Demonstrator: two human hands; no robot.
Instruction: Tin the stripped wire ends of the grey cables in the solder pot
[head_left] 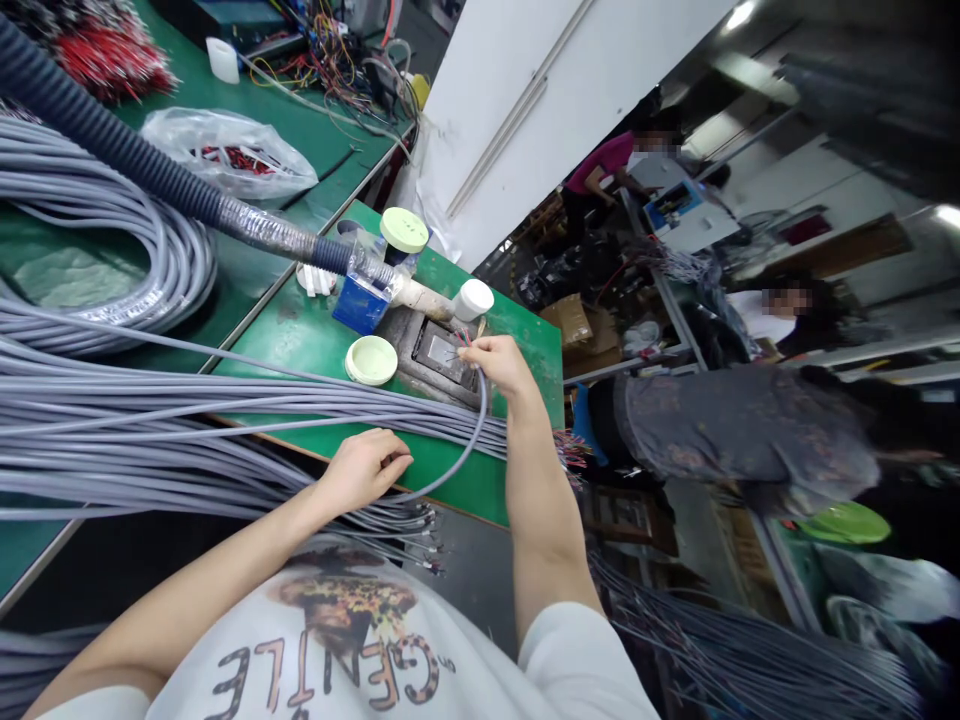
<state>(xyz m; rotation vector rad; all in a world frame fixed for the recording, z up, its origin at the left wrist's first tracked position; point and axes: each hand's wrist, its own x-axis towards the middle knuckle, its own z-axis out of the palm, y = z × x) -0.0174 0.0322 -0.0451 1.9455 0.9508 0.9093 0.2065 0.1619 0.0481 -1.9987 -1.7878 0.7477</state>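
Note:
Pinched in my right hand (500, 362) is the end of a grey cable (474, 440), whose thin stripped wires point at the shiny metal surface of a solder pot (442, 352). From there the cable bends down and back to my left hand (366, 468). That hand is curled with its fingers closed around the cable, partly hiding it. A thick bundle of grey cables (300, 395) lies across the green bench between my hands and runs under my right forearm. Beside the pot stand an open pale-green round tub (371, 360) and a white round container (474, 299).
A ribbed extraction hose (187, 190) ends over a blue box (362, 303) by the pot. A green-lidded jar (404, 230) stands behind. At left are a cable coil (172, 270) and a plastic bag (232, 150). Co-workers are at right, beyond a white panel (540, 110).

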